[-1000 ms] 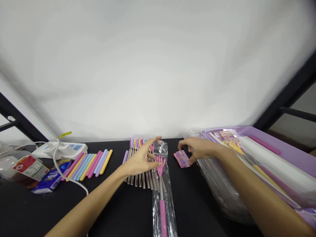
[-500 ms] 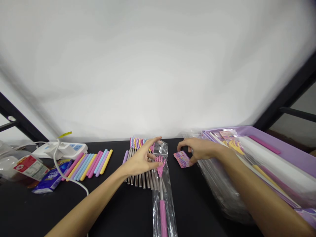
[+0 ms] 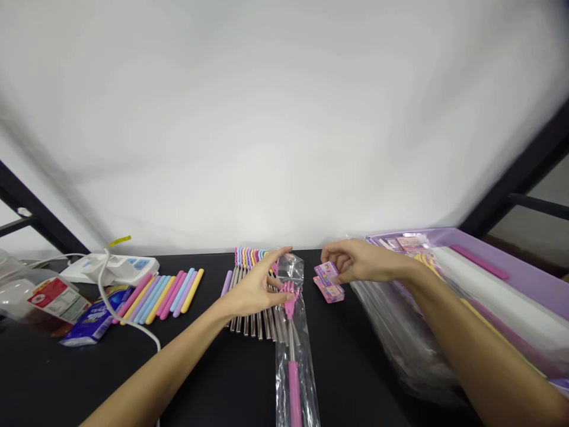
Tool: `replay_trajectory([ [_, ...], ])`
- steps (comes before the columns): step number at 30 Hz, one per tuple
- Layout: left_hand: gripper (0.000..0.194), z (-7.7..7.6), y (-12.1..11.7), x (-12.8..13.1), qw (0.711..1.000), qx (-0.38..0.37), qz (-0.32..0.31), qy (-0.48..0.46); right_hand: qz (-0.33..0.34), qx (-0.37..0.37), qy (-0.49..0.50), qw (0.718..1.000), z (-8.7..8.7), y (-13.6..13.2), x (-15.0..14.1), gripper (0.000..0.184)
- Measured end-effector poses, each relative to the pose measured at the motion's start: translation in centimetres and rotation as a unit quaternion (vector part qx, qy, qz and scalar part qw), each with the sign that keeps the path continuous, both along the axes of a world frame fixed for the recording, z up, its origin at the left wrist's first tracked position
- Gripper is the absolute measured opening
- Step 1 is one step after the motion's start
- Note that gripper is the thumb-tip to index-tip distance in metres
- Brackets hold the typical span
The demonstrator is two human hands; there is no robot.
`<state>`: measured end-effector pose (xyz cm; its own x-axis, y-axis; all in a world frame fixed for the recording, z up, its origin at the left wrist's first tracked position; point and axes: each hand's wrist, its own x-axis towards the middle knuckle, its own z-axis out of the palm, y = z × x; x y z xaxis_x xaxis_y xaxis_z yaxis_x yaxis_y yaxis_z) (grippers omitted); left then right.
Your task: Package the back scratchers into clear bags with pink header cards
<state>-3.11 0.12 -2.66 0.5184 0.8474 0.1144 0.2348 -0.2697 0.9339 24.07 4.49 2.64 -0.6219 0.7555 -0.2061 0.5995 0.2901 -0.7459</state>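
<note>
Small pink card packet (image 3: pixel 326 272) pinched in a narrow grip by right hand (image 3: pixel 367 261), just above second packet (image 3: pixel 332 293) on black table (image 3: pixel 342 362). Left hand (image 3: pixel 254 290) spread wide beside bagged pink back scratcher (image 3: pixel 293 356), over row of steel rods (image 3: pixel 255 325); lilac tray (image 3: pixel 489 267) off to the right.

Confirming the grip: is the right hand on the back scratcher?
No, the right hand is at the pink printed cards, apart from the bagged back scratcher.

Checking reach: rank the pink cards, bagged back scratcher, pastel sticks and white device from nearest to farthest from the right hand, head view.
From the right hand:
1. Pink cards: at its fingertips.
2. Bagged back scratcher: to its left, centre.
3. Pastel sticks: farther left.
4. White device: far left.
</note>
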Motion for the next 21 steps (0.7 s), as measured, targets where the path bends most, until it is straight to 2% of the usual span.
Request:
replay_trajectory([
  [2, 0.084, 0.0, 0.0, 0.0, 1.0, -0.002, 0.0, -0.002, 0.016, 0.001, 0.029, 0.999, 0.4, -0.2, -0.5, 0.016],
  [4, 0.084, -0.1, 0.0, 0.1, 1.0, 0.0, 0.001, -0.005, 0.017, 0.032, 0.056, 0.998, 0.9, -0.4, -0.9, 0.016],
  [9, 0.092, 0.1, -0.1, 0.2, 1.0, -0.004, -0.008, -0.013, 0.005, 0.155, 0.07, 0.985, 1.7, -1.9, -3.0, 0.022],
  [14, 0.099, 0.6, -0.4, 0.4, 0.999, -0.019, -0.016, -0.038, 0.02, 0.33, 0.038, 0.943, 0.4, -2.7, -5.9, 0.006],
  [16, 0.104, 1.0, -0.6, 0.4, 0.999, -0.022, -0.016, -0.038, -0.015, 0.331, 0.031, 0.943, -0.1, -2.4, -6.3, 0.006],
  [21, 0.108, 1.4, -0.8, 0.5, 0.998, -0.028, -0.03, -0.039, -0.1, 0.227, 0.078, 0.966, -0.4, -1.3, -5.5, 0.007],
])
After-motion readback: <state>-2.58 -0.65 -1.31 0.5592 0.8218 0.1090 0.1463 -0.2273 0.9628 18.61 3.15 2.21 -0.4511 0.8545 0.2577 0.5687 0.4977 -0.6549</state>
